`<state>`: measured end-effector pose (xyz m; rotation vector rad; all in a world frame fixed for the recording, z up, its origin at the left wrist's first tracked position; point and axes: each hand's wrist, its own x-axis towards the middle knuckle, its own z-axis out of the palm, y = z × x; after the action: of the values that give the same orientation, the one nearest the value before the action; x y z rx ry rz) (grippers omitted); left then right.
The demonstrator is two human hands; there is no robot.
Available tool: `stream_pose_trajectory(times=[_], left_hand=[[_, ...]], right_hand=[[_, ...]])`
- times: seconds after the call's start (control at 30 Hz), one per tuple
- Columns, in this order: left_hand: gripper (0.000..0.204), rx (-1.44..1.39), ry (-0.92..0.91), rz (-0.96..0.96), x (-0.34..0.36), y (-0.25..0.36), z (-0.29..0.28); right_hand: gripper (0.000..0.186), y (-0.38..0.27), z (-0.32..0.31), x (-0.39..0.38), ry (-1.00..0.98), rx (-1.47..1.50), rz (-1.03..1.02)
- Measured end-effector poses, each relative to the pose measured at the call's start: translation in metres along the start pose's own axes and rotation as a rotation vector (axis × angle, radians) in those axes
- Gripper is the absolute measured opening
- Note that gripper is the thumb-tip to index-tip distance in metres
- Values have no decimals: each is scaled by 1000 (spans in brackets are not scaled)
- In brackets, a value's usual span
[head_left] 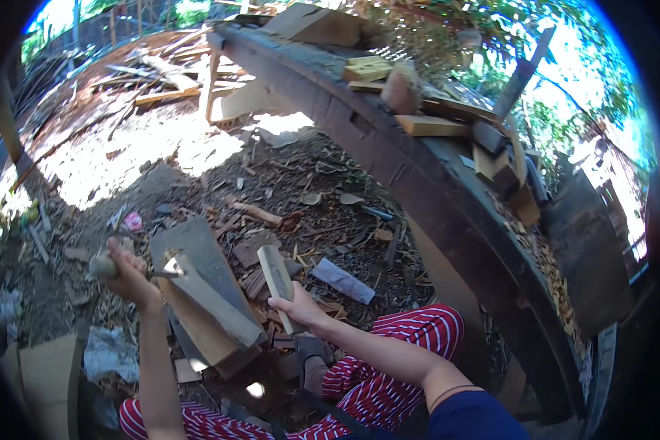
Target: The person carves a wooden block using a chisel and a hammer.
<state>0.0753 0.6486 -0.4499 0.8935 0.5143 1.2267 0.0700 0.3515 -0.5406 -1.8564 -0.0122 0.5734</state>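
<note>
My left hand [133,280] is closed round a chisel with a pale rounded wooden handle [104,266]. Its thin dark shaft points right, over the upper end of a tapered wood piece [214,302]. That piece lies on thicker timber, against a wide grey board [191,242]. In my right hand [299,306] is a short flat wooden bar [275,273], gripped near its lower end and raised at a tilt. The bar is apart from the chisel and the wood piece.
A long heavy workbench [389,161] curves along the right, carrying wood offcuts [433,125] and shavings. Wood chips and scraps litter the dirt floor. A white wrapper [343,281] lies right of my right hand, and a crumpled plastic bag [111,353] lies at lower left.
</note>
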Motion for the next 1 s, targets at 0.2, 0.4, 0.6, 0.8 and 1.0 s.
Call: stream_pose_trajectory(times=[0.2,0.4,0.6,0.8,1.0], left_hand=[[33,86,-132,-39,11,43,-14],[39,135,-104,-60,26,30,-60],[43,252,-35,-2,44,21,-90],[41,283,-111,-66,48,3,-81],[37,370,-70,38,65,4,-75]], right_hand=[[68,22,-6,66,-10,-354,-67],[55,-26,-20,59,-155,-644,-467],[44,-128,-69,-35,-55,-1102,-833],[40,-169,-163,-126,133,-993,-765],[41,-120,-234,-263,113,-674,-261]])
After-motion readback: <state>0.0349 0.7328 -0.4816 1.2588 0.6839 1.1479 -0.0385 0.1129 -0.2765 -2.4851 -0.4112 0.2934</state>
